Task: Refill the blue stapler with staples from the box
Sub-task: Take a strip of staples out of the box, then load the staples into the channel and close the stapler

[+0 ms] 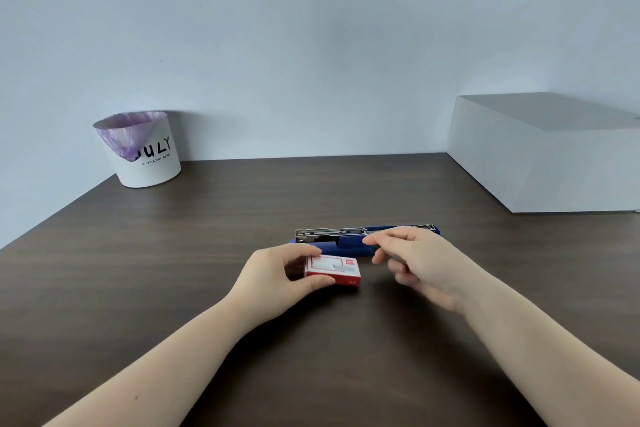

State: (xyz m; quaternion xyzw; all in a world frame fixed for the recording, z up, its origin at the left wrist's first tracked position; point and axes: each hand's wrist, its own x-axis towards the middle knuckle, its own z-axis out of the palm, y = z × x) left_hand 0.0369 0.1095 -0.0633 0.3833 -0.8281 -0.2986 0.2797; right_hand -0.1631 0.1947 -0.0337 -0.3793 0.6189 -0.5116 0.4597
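The blue stapler (pixel 349 248) lies flat in the middle of the dark table, its top swung back and the metal magazine (pixel 329 234) exposed on the left. Just in front of it sits the red and white staple box (pixel 334 270). My left hand (pixel 277 269) grips the box at its left end, thumb in front and fingers behind. My right hand (pixel 419 265) hovers over the stapler's right half with the fingers curled. A thin grey strip of staples (pixel 396 257) shows between its thumb and fingers, and the hand hides most of it.
A white bin (pixel 149 163) with a purple liner stands at the back left corner against the wall. A large white box (pixel 540 156) fills the back right. The dark wooden table (pixel 207 236) ends at its left edge near the bin.
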